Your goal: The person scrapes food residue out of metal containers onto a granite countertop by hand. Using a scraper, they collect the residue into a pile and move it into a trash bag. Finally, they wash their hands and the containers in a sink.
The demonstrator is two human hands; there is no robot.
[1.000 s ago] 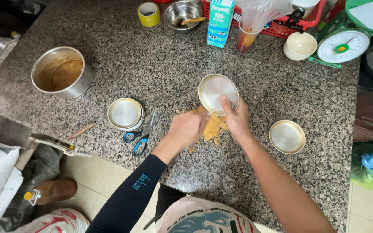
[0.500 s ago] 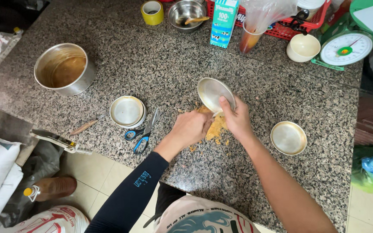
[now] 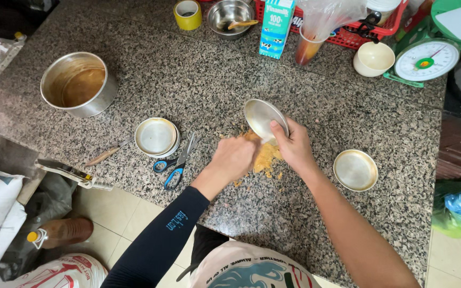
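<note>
Speckled granite worktop (image 3: 198,80) carries a steel pot (image 3: 78,84) near the left edge, a shallow tin (image 3: 156,136) and scissors (image 3: 176,160) toward the front edge. Yellow-brown crumbs (image 3: 267,156) lie mid-worktop; a second tin (image 3: 355,170) sits near the right edge

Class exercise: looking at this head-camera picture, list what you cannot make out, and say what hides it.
- Left hand fingertips: curled under, out of sight in the head view.
- Yellow crumbs: partly covered by both hands and the tilted metal dish that the right hand holds.
- Kitchen scale: cut off by the top right edge.
- Cup contents: veiled by a plastic bag.
</note>
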